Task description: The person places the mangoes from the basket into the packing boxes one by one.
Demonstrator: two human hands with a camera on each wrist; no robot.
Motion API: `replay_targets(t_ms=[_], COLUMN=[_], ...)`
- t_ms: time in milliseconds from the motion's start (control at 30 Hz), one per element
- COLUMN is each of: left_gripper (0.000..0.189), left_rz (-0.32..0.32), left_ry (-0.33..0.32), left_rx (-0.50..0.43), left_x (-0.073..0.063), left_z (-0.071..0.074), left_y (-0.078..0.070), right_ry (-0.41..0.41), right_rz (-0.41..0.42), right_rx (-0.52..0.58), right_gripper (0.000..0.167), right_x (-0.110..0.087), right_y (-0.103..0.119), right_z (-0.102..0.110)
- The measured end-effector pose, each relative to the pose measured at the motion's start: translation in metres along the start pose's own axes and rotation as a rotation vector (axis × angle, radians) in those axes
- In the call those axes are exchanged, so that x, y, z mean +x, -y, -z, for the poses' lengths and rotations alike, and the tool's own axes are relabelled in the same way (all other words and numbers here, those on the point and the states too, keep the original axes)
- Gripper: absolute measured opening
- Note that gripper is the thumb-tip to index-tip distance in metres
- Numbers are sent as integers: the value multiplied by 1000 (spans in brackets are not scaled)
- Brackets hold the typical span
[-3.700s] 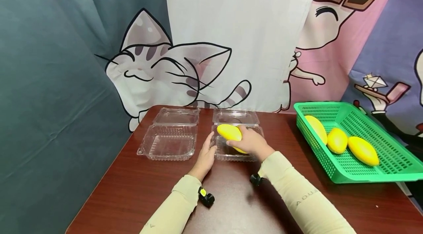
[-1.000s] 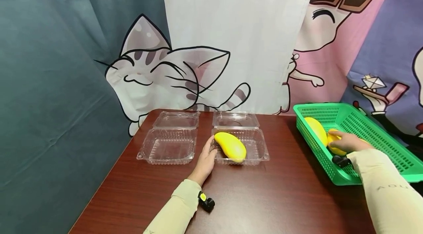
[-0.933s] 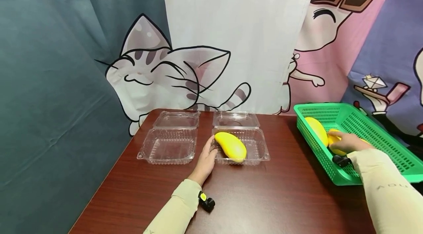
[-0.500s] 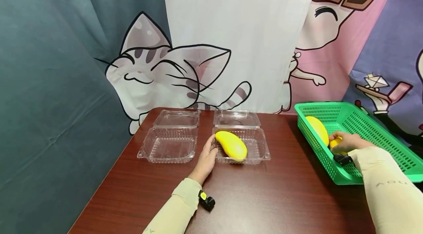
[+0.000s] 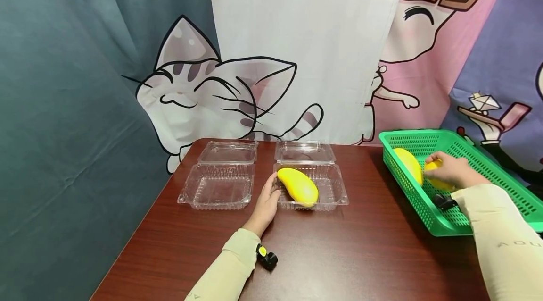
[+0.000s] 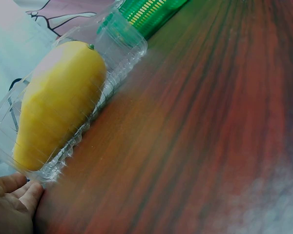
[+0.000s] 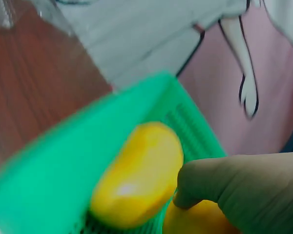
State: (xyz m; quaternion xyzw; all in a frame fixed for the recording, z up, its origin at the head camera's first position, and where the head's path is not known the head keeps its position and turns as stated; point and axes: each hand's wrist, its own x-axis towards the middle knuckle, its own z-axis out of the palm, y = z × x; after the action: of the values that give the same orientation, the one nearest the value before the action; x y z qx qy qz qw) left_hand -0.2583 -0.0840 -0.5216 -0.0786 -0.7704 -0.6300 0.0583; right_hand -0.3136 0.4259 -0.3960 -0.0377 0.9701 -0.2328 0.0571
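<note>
My left hand rests with straight fingers against the left side of a clear plastic clamshell box. In that box lies a yellow mango, slanted toward the front; the left wrist view shows the same mango through the clear wall, with fingertips at the box's lower corner. My right hand is inside the green basket, gripping a second mango partly covered by the fingers. Beside it, along the basket's left wall, leans another mango. The right forearm hides part of the basket floor.
A second clear clamshell box, lid folded back, stands left of the first on the brown table. Both lids lie toward the back edge, before a cartoon-printed curtain. The basket stands at the table's right side.
The mango that was in my right hand lies in the right box. That hand has moved to the basket, grips another mango and has shifted it slightly up. The left hand stays at the box.
</note>
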Motion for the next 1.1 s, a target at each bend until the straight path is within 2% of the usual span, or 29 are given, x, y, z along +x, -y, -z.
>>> replay_targets(t_ms=[33, 100, 267, 333, 500, 600, 733, 900, 1100], left_gripper=[57, 57, 58, 58, 58, 58, 58, 57, 57], left_rz=[-2, -6, 16, 28, 47, 46, 49, 48, 40], left_ry=[2, 13, 10, -3, -10, -14, -10, -7, -13], left_rx=[-1, 3, 12, 8, 9, 18, 23, 28, 37], left_x=[0, -3, -3, 1, -1, -1, -2, -2, 0], left_z=[0, 3, 2, 0, 1, 2, 2, 1, 0], left_y=[-1, -13, -12, -1, -3, -4, -1, 1, -2], right_ry=[-11, -28, -83, -107, -112, -93, -36, 63, 170], right_rz=[7, 28, 91, 126, 242, 315, 372, 386, 353], right_rx=[-1, -15, -63, -65, -59, -55, -46, -38, -46], right_gripper=[47, 47, 45, 46, 48, 47, 45, 44, 42], right_x=[2, 6, 16, 19, 20, 19, 17, 16, 20], right_y=[7, 23, 70, 90, 137, 163, 190, 212, 223], right_z=[2, 4, 1, -4, -24, -41, -64, -90, -117])
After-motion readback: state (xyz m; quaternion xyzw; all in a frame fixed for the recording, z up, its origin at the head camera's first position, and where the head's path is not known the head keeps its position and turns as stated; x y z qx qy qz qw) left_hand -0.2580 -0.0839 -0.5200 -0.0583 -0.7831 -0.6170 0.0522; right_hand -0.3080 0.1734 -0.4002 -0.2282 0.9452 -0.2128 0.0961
